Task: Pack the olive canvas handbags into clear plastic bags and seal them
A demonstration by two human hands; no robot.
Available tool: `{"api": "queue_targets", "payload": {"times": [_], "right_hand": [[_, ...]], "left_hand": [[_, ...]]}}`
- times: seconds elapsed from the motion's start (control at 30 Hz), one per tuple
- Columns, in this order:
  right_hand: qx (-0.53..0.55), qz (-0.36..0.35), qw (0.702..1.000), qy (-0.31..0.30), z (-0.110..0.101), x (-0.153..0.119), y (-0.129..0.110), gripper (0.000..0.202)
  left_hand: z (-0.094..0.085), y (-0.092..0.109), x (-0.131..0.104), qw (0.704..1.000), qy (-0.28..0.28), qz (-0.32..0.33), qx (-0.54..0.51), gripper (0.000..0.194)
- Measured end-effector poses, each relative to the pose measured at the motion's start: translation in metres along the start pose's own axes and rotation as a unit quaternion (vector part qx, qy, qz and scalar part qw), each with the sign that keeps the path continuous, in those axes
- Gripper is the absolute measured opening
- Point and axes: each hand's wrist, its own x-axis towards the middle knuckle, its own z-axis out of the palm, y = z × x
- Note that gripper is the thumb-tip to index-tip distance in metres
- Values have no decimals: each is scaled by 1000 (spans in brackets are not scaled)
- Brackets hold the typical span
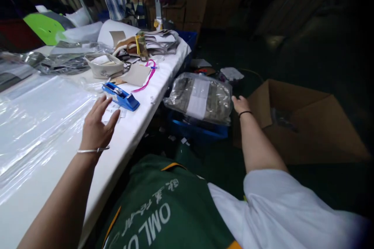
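My left hand (pixel 97 126) hovers over the white table, fingers spread, holding nothing. Just beyond its fingertips lies a blue tape dispenser (pixel 121 96). To the right, low beside the table, is a clear plastic bag of folded grey-brown goods (pixel 214 99) with a white paper strip (pixel 198 99) across it. My right hand (pixel 241 105) is at the bag's right edge, thumb against it and the other fingers partly hidden; it appears to pinch that edge. Under the bag shows a blue bin (pixel 201 131).
An open cardboard box (pixel 321 132) stands right of my right hand. On the table (pixel 117 140) are clear plastic sheets (pixel 43 113), a pale fabric pouch (pixel 105 66), a pink ribbon (pixel 149 79) and stacked papers (pixel 160 42). Paper scraps (pixel 184 140) litter the floor.
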Motion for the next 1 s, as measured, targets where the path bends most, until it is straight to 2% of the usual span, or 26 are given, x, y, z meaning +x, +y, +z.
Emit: {"api": "queue_targets", "payload": {"times": [0.07, 0.1, 0.17, 0.2, 0.23, 0.33, 0.4, 0.47, 0.53, 0.6, 0.67, 0.73, 0.8, 0.87, 1.0], "right_hand": [[30, 37, 999, -23, 27, -10, 2, 43], [50, 34, 997, -46, 46, -23, 1, 42], [103, 23, 988, -112, 94, -68, -3, 38], [131, 11, 980, -153, 121, -97, -6, 37], [152, -11, 964, -219, 148, -131, -10, 38], [135, -71, 878, -455, 226, -248, -32, 40], [131, -110, 782, -599, 261, -333, -60, 39], [136, -146, 646, -737, 281, -417, -93, 36], [140, -170, 527, -821, 294, -494, -126, 33], [145, -183, 442, -866, 306, -562, -151, 30], [149, -197, 385, -889, 320, -618, -164, 28], [144, -234, 354, -894, 332, -659, -167, 28], [134, -284, 350, -883, 342, -683, -164, 27], [122, -305, 351, -877, 349, -691, -159, 26], [105, -248, 350, -897, 358, -685, -153, 27]], "left_hand": [[-11, -50, -54, 989, -12, -138, 51, 56], [-20, -75, -85, 971, -33, -227, 73, 52], [-45, -114, -149, 924, -91, -364, 73, 49], [-60, -127, -180, 905, -105, -405, 74, 48], [-76, -135, -208, 892, -111, -431, 76, 46], [-122, -149, -271, 879, -84, -462, 80, 42], [-149, -156, -296, 873, -43, -478, 93, 41], [-172, -163, -313, 862, -1, -494, 113, 41], [-191, -172, -322, 856, 34, -501, 127, 42], [-212, -186, -323, 858, 62, -488, 147, 42], [-237, -206, -319, 860, 76, -466, 194, 41], [-266, -232, -311, 846, 68, -460, 261, 40], [-299, -264, -304, 818, 56, -480, 313, 39], [-331, -302, -300, 788, 51, -510, 340, 40], [-383, -383, -299, 720, 39, -579, 382, 45]]}}
